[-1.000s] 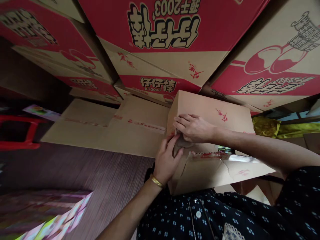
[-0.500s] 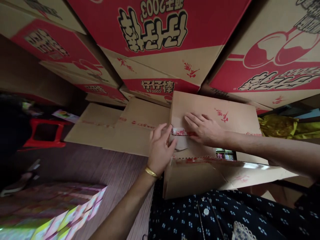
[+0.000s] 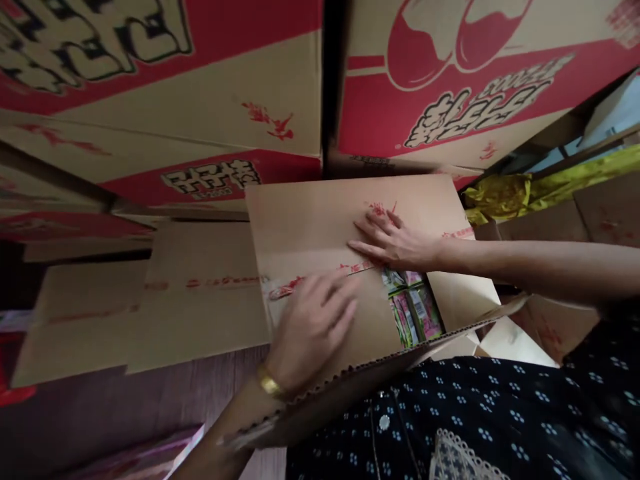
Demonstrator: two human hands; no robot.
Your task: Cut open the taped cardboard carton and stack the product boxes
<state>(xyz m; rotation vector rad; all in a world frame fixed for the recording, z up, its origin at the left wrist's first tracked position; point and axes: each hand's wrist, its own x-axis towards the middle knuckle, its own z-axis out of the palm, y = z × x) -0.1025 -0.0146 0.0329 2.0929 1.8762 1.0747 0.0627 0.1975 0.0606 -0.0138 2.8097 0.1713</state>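
A cardboard carton [image 3: 310, 220] lies in front of me with its top flaps folded inward. My right hand [image 3: 400, 243] rests flat on the far flap, fingers spread over the red print. Above the near flap, beside the seam, is my left hand [image 3: 315, 327], slightly blurred, its fingers loosely apart and holding nothing. Red-printed tape [image 3: 287, 288] runs along the left part of the seam. Through a gap between the flaps, pink and green packets [image 3: 413, 310] show inside. The near outer flap [image 3: 360, 393] stands out toward my body, partly under my left forearm.
Large red-and-tan cartons [image 3: 280, 80] are stacked behind, with another carton [image 3: 450, 93] at the back right. Flat cardboard [image 3: 200, 293] extends on the left. Yellow wrapping [image 3: 505, 197] lies at the right. Part of a red stool [image 3: 13, 373] shows at the left edge.
The view has swung right. My left hand has moved from the carton's left edge inward over the near flap. The tape by it now lies flatter, and more packets show.
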